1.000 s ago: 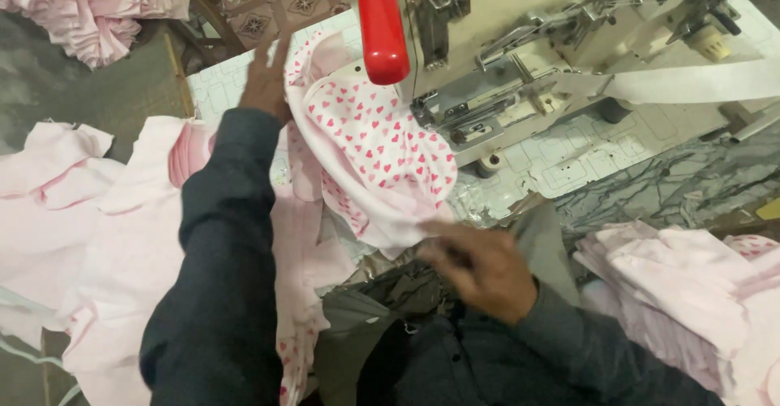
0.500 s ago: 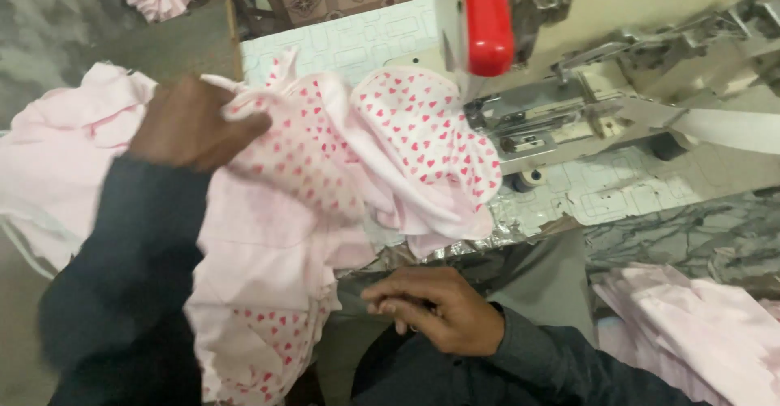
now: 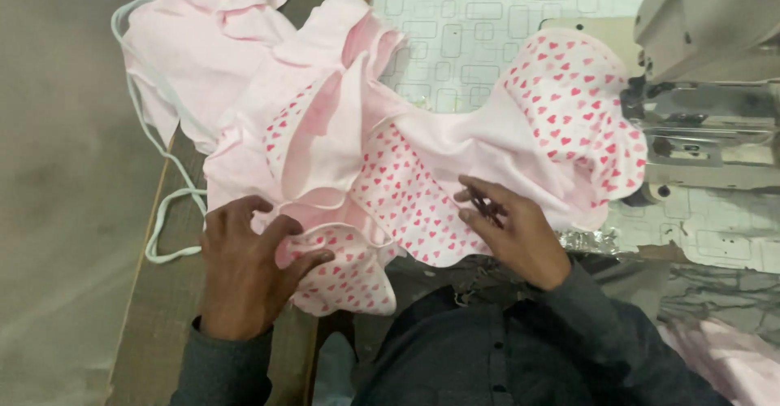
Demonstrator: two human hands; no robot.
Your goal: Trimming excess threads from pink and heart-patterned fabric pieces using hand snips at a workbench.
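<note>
Your left hand (image 3: 248, 264) lies spread, palm down, on the near edge of a pink garment (image 3: 390, 154), its fingers flattening a ruffle printed with small red hearts; the hand is open and presses rather than grips. Your right hand (image 3: 512, 231) rests on the same garment just to the right, fingers loosely curled over a seam where plain pink cloth meets the heart print, with a small dark tool (image 3: 486, 207) held between the fingers; what kind of tool it is cannot be made out.

The garment sprawls across the bench (image 3: 455, 24), whose top is covered in a pale sheet patterned with rounded rectangles. One heart-printed ruffled end reaches right up to the sewing machine (image 3: 707, 73), touching the metal parts under its grey head. The other end bunches into plain pink folds at the upper left, hanging past the bench's edge over a wooden board (image 3: 162, 308). A white cord (image 3: 158, 158) loops out from beneath those folds and trails down the board to just beside your left hand.

Your dark sleeves and shirt fill the bottom of the view, and more pink cloth (image 3: 731, 357) shows at the lower right corner, well apart from both hands.
</note>
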